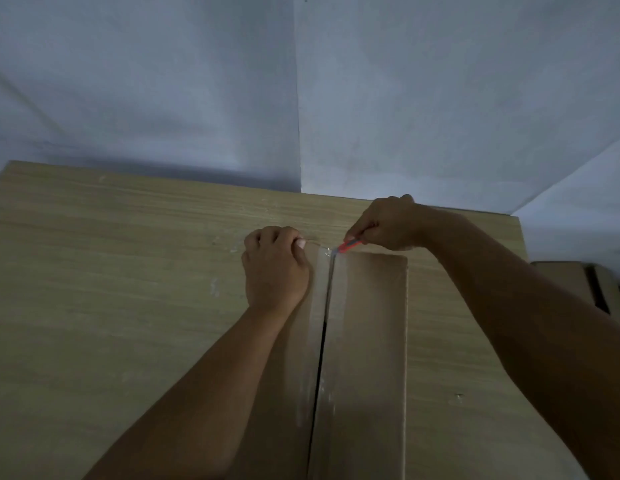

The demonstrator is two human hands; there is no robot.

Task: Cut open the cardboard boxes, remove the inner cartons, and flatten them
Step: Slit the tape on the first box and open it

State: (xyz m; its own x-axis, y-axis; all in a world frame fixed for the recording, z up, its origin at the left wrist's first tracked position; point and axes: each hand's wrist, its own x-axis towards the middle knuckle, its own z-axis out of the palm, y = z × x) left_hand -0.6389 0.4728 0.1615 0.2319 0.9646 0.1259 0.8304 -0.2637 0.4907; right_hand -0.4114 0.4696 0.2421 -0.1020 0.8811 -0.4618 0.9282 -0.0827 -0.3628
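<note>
Head view: right hand [388, 223] hides most of red cutter [350, 245].

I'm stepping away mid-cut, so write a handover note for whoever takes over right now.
Right hand: grips the red cutter, blade at the far end of the box seam.
Left hand: curled on the box's far left corner, steadying it.
Box lies lengthwise on the wooden table; more cardboard sits off the table's right edge.
Done: tape along the top seam looks slit, with a dark gap between the flaps.
Left: finish the far end, open the flaps, pull out the inner cartons, flatten everything.
</note>
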